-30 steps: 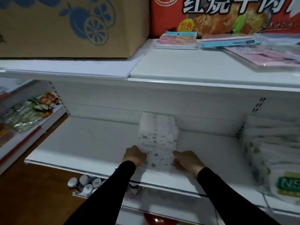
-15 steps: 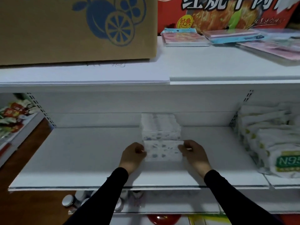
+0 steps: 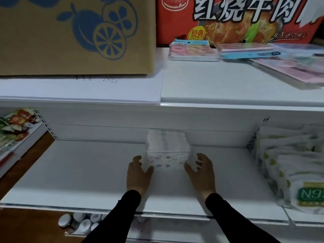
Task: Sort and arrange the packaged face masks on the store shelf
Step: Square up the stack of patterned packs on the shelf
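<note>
- Middle white metal shelf [image 3: 73, 172]: bears one row of clear-wrapped white face-mask packets with small blue-grey spots [image 3: 167, 148], standing on edge, front to back, reaching to the rear panel at about mid-width.
- Left hand [image 3: 138, 174], black sleeve: open, fingers spread and curled, at the left front corner of the row; thumb beside the foremost packet. Whether skin touches wrapper cannot be told, as the hand is blurred.
- Right hand [image 3: 201, 170], black sleeve: open likewise, fingers splayed, at the right front corner of the row. Neither hand pinches or lifts a packet; the two flank the row from either side.
- Right bay of the same shelf: overlapping stack of white mask packets with yellow-green dots and a green "N9…" label [image 3: 287, 165], well apart from the spotted row.
- Top white shelf [image 3: 219, 81]: large brown cardboard box printed with blue citrus fruit [image 3: 75, 34] at left, standing on a white sheet; red carton with white Chinese lettering and a noodle picture [image 3: 245, 18] behind at right; flat pink-and-blue packets [image 3: 192, 50] lying before it.
- Lower shelf: cluster of small white-capped bottles [image 3: 78, 221], partly hidden.
- Far left: neighbouring shelf with red and green snack packets [image 3: 15, 123].
</note>
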{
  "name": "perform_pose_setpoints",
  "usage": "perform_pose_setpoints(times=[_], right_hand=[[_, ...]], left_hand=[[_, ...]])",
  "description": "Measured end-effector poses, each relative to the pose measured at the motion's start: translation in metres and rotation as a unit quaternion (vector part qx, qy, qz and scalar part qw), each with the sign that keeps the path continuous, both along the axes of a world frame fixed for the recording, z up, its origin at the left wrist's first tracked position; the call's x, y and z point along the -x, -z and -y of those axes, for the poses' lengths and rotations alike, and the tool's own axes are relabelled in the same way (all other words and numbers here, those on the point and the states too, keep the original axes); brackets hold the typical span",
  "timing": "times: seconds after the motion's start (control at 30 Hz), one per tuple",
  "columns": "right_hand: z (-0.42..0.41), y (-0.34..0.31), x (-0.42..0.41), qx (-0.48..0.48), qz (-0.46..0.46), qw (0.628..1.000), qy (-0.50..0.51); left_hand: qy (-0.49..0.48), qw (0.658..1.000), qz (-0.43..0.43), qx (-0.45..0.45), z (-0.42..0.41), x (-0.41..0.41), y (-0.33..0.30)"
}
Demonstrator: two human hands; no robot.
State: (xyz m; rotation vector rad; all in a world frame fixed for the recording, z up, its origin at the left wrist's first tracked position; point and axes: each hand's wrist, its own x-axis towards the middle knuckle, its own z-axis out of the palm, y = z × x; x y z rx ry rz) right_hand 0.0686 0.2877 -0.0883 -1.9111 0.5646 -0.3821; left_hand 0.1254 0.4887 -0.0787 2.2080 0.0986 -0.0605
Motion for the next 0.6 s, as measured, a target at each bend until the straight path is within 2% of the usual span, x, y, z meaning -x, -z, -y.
perform_pose_setpoints(times=[0.1,0.17,0.33,0.5,0.6], right_hand=[[-0.002,0.006,-0.012,0.022,-0.067,0.995,-0.069],[-0.006,0.006,-0.026,0.007,-0.06,0.994,-0.092],[-0.018,0.001,-0.045,-0.075,-0.012,0.994,-0.073],[-0.034,0.016,-0.045,-0.086,-0.012,0.994,-0.064],[-0.033,0.004,-0.042,-0.08,-0.024,0.995,-0.052]], left_hand=[[0.043,0.998,-0.006,-0.034,0.009,-0.007,0.006],[0.06,0.998,-0.01,-0.023,0.015,-0.014,0.006],[0.066,0.997,-0.017,0.027,0.021,-0.028,-0.003],[0.063,0.995,-0.045,0.063,0.01,-0.043,0.003],[0.082,0.992,-0.048,0.081,0.006,-0.045,0.005]])
